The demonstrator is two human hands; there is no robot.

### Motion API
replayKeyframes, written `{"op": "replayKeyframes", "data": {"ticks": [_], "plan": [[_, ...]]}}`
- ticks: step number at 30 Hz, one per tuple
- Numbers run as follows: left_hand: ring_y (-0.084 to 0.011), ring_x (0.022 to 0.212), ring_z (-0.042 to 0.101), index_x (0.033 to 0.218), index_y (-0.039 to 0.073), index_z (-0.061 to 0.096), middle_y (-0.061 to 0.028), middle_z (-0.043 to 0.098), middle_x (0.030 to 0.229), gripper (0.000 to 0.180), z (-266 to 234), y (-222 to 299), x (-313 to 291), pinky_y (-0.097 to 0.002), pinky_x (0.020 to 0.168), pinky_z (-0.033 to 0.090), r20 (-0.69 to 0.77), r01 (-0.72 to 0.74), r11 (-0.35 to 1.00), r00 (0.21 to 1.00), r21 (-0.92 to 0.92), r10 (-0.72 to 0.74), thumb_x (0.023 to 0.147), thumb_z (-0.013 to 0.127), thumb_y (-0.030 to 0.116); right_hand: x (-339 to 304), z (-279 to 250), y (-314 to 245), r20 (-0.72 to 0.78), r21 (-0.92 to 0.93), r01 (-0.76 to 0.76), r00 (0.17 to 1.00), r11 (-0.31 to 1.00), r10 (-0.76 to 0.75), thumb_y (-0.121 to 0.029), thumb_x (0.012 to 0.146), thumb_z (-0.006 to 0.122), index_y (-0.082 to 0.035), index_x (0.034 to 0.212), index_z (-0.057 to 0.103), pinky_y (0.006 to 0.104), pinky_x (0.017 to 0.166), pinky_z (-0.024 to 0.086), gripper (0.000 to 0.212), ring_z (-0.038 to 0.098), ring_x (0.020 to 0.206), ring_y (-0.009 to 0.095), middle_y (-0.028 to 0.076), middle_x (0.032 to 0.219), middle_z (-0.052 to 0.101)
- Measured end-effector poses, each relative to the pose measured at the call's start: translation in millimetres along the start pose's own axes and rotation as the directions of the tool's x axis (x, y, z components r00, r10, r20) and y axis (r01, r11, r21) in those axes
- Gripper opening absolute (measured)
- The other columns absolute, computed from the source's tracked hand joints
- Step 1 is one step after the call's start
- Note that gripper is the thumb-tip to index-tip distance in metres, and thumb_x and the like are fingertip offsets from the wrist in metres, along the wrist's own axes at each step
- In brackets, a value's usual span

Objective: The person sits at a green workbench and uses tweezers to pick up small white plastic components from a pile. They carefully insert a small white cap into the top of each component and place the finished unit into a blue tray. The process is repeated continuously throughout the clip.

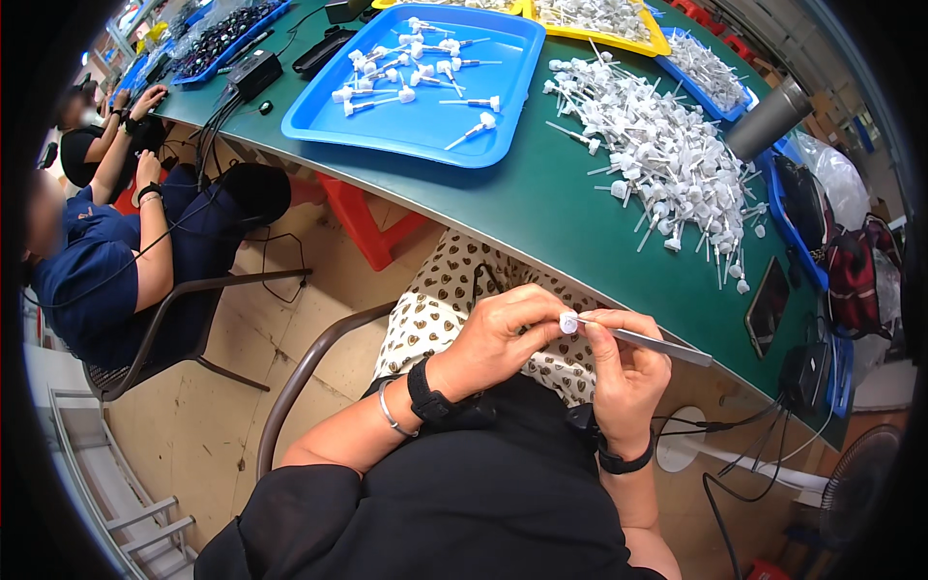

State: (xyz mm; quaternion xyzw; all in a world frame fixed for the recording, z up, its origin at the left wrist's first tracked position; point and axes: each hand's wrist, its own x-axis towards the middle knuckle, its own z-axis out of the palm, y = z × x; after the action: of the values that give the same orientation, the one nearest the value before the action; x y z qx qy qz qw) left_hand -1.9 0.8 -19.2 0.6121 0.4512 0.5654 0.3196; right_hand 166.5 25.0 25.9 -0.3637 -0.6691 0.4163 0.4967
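Note:
My left hand (495, 336) pinches a small white plastic pump head (568, 323) between thumb and fingertips, above my lap. Close against it, my right hand (626, 372) grips a slim flat grey tool (672, 348). One end of the tool sticks out to the right past my fingers. Its thin other end points at the pump head; the fingers partly cover it, and I cannot tell whether it touches. On the green table, a large heap of similar white pump heads with thin stems (667, 145) lies ahead to the right. Several more are spread in a blue tray (411, 143).
A phone (768, 307) lies near the table's (541, 208) right edge. Behind the heap stand a grey bottle (770, 118) and a yellow tray (652, 43). Cables hang at the lower right, beside a fan (858, 483). A co-worker (116, 261) sits at the left.

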Motion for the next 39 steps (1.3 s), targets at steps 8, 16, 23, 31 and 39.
{"op": "replayKeyframes", "data": {"ticks": [8,16,23,31,39], "plan": [[-0.021,0.082,0.07,0.104,-0.001,0.073,-0.0104,0.071,0.096,0.015,-1,-2,-1,-0.0308,0.069,0.057,0.026,-0.029,0.999,0.999,0.025,0.028,0.089,0.074,-0.001,3,-4,-4,0.135,-0.234,0.172,0.98,0.957,-0.143,0.003,0.091,0.071,0.002,0.099,0.067,0.0299,0.074,0.055,0.009,0.069,0.081,0.02,0.012,0.093,0.072],[-0.0193,0.083,0.07,0.106,0.0,0.073,-0.0107,0.072,0.099,0.015,-3,-4,-2,-0.0297,0.071,0.058,0.047,0.003,0.999,0.999,-0.043,-0.001,0.091,0.072,-0.001,10,-8,-15,0.188,-0.229,0.182,0.972,0.956,-0.14,0.004,0.089,0.072,0.002,0.098,0.067,0.0314,0.077,0.057,0.01,0.072,0.086,0.023,0.013,0.093,0.072],[-0.0153,0.091,0.072,0.112,0.001,0.073,-0.0091,0.071,0.105,0.017,-10,-10,-2,-0.0277,0.077,0.06,0.085,0.185,0.96,0.982,-0.212,-0.17,0.096,0.069,0.004,5,-14,-6,0.0,0.188,-0.068,0.998,0.98,0.07,0.005,0.094,0.068,0.004,0.111,0.062,0.0276,0.087,0.058,0.017,0.071,0.098,0.018,0.015,0.111,0.07],[-0.0156,0.092,0.072,0.112,-0.001,0.073,-0.0093,0.07,0.106,0.017,-12,-6,-2,-0.0279,0.08,0.06,0.073,0.23,0.924,0.973,-0.307,-0.218,0.098,0.067,0.005,4,-11,-4,-0.036,0.218,-0.048,0.998,0.975,0.057,0.006,0.094,0.068,0.005,0.112,0.061,0.028,0.088,0.059,0.019,0.071,0.1,0.019,0.016,0.111,0.07],[-0.017,0.091,0.071,0.104,-0.001,0.074,-0.0095,0.074,0.096,0.013,-76,35,68,-0.0304,0.081,0.056,-0.221,-0.138,0.989,0.964,0.05,0.146,0.092,0.071,0.002,10,-28,-7,-0.135,0.236,0.011,0.991,0.972,0.022,0.003,0.097,0.065,0.003,0.112,0.06,0.0313,0.088,0.06,0.016,0.07,0.096,0.018,0.015,0.11,0.07]]}}
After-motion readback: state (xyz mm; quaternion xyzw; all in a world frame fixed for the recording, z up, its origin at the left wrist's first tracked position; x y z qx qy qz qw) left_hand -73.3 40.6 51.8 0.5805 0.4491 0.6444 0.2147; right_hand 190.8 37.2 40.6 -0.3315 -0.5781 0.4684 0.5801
